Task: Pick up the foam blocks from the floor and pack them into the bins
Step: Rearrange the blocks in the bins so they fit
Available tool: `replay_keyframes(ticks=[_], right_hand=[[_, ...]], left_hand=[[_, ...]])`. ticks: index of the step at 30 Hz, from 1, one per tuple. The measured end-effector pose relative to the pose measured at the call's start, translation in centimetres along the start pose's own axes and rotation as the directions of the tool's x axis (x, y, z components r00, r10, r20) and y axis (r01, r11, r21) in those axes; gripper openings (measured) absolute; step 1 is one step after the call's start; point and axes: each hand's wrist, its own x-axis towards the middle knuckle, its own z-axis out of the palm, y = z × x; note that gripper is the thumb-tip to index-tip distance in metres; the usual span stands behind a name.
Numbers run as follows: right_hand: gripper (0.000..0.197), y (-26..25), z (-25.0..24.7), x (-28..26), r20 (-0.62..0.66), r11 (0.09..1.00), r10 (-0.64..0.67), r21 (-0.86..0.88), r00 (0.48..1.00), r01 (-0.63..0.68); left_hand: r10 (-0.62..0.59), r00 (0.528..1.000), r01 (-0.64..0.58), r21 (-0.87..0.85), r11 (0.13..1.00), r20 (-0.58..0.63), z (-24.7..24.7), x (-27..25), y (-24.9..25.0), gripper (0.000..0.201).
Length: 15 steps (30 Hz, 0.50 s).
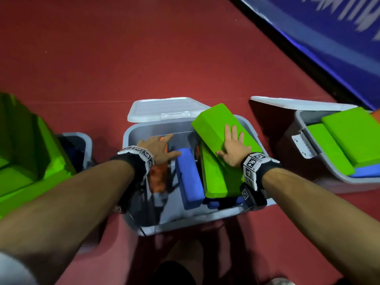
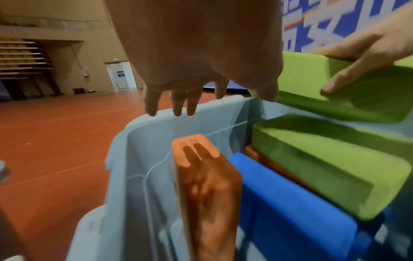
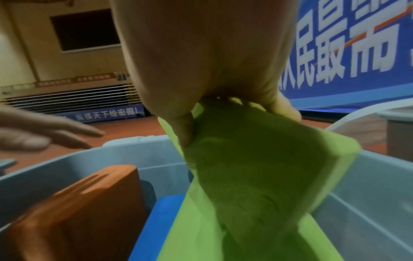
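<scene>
The middle grey bin [image 1: 185, 223] holds an upright orange block [image 1: 158, 175], a blue block [image 1: 189, 177] and a green block [image 1: 213, 177]. A second green block [image 1: 213, 120] lies tilted on top, across the bin's right rim. My right hand [image 1: 232, 145] presses flat on it with straight fingers, thumb along its side [image 2: 335, 84]. My left hand [image 1: 160, 147] hovers spread above the orange block [image 2: 208, 185], holding nothing. The right wrist view shows the right hand [image 3: 212, 61] on the green block [image 3: 257, 167].
The bin's lid [image 1: 162, 108] stands open behind it. A right bin [image 1: 304, 120] holds green blocks [image 1: 353, 132] over a blue one. A left bin [image 1: 80, 138] sits beside stacked green blocks [image 1: 30, 151]. A blue banner [image 1: 329, 38] borders the red floor.
</scene>
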Motion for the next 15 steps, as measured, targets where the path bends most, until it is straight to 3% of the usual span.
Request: replay_keyframes(ticks=[3,6,9,11,13,15], right_hand=[[0.097,-0.5,-0.7,-1.3,-0.005,0.973,-0.226,0.045,0.974,0.226],[0.096,-1.4,-0.4,-2.1,-0.024,0.918,-0.395,0.035,0.918,0.396],[0.096,-2.8,0.4,-2.4,-0.081,0.870,-0.487,0.040,0.870,0.491],[0.097,-3.5,0.6,-2.8,-0.097,0.853,-0.515,0.045,0.852,0.520],[0.095,-4.1,0.3,-3.4,-0.077,0.832,-0.549,0.049,0.832,0.553],[0.085,-4.5,-0.5,-3.9,-0.037,0.844,-0.529,0.077,0.848,0.531]], left_hand=[[0.014,0.997,-0.045,-0.397,0.917,-0.079,-3.0,-0.2,2.0,0.095],[-0.060,0.993,-0.031,-0.727,0.686,-0.099,-5.8,-0.5,2.6,0.111],[-0.145,0.988,0.031,-0.868,0.496,-0.048,-7.6,-1.2,2.3,0.116],[-0.177,0.984,0.055,-0.907,0.419,-0.022,-8.3,-2.1,2.1,0.104],[-0.195,0.981,0.063,-0.901,0.429,-0.024,-8.5,-2.7,1.6,0.087],[-0.174,0.982,0.038,-0.834,0.551,-0.070,-8.3,-3.1,0.5,0.080]])
